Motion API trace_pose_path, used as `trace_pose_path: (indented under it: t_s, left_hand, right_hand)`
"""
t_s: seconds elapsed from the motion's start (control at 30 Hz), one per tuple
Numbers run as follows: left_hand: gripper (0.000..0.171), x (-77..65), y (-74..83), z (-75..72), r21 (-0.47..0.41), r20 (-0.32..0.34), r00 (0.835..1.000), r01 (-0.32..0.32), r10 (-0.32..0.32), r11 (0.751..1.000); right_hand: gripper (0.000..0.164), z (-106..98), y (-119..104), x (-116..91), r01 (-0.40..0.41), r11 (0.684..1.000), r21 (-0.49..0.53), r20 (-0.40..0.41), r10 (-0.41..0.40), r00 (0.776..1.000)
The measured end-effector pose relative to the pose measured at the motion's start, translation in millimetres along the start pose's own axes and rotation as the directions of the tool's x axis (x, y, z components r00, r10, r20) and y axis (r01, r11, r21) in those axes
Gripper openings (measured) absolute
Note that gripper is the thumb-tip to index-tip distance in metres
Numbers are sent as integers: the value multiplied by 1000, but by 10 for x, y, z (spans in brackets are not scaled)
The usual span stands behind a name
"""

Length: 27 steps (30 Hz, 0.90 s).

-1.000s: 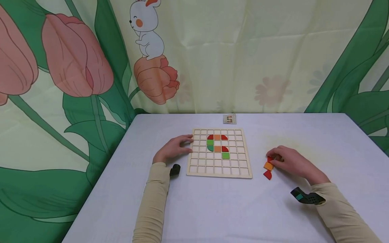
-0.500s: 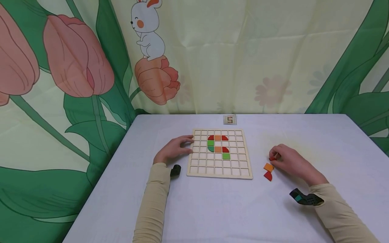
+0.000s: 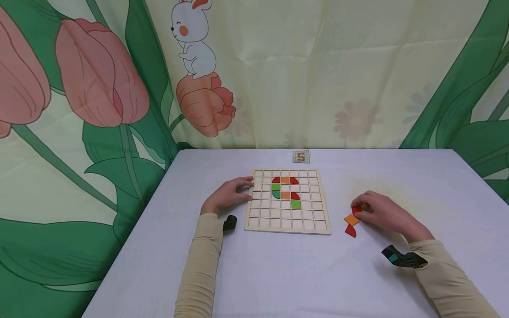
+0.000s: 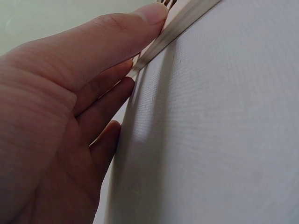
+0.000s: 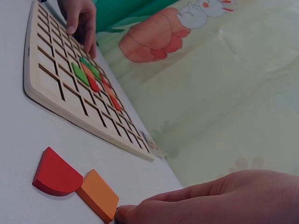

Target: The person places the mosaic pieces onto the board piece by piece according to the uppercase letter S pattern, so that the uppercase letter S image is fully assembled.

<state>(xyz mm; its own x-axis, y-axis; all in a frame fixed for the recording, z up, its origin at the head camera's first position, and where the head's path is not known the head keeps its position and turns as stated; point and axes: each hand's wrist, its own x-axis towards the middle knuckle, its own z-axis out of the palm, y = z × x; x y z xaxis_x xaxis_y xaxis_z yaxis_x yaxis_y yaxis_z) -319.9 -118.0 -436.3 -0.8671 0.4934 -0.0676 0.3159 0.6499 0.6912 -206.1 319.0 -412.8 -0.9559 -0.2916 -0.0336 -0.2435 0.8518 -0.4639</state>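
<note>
A square wooden grid board (image 3: 260, 224) lies on the table. Red, orange and green tiles sit in several of its cells, among them a light green square (image 3: 296, 204). My left hand (image 3: 227, 194) rests at the board's left edge; in the left wrist view its thumb (image 4: 152, 14) touches the rim, fingers fairly straight. Right of the board, my right hand (image 3: 377, 212) pinches a red tile (image 3: 355, 210) between thumb and fingers. Just in front of that lies an orange square tile (image 3: 351, 220), then a red quarter-round tile (image 3: 351, 230). The fingers hide the pinched tile in the right wrist view.
A small card (image 3: 301, 156) with a printed grid pattern lies at the table's back edge. Behind it hangs a curtain (image 3: 294, 79) printed with tulips and a rabbit. White cloth (image 3: 278, 274) covers the table.
The right hand tipped the red tile up and drew it slightly back, then lowered it again close to the orange tile. The left hand and board have stayed put.
</note>
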Motion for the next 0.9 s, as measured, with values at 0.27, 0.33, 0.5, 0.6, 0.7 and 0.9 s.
trace_pose_path:
  t_s: [0.27,0.33,0.5,0.6,0.7,0.9]
  left_hand:
    - [51,-22,-2,-1,-12,-3,1000,15,-15,1000]
    - [51,-27,5,-4,-15,-1,1000,21,-22,1000]
    - [50,-34,16,-11,-23,-1,1000,21,-21,1000]
    - [51,-31,27,-10,-18,7,1000,14,-14,1000]
    - [52,-26,37,-9,-13,11,1000,13,-13,1000]
    - [51,-19,47,-5,-28,4,999,40,-40,999]
  right_hand:
    - [23,33,-26,20,0,1000,-6,-16,0,1000]
    - [23,42,-28,29,2,1000,-11,-23,-2,1000]
    - [23,48,-50,41,16,1000,-24,-46,-18,999]
    - [24,40,-118,53,22,1000,-22,-51,-23,998]
    - [24,61,-265,109,22,1000,-22,-31,-22,999]
    - [26,238,-671,306,137,986,-91,29,-135,990]
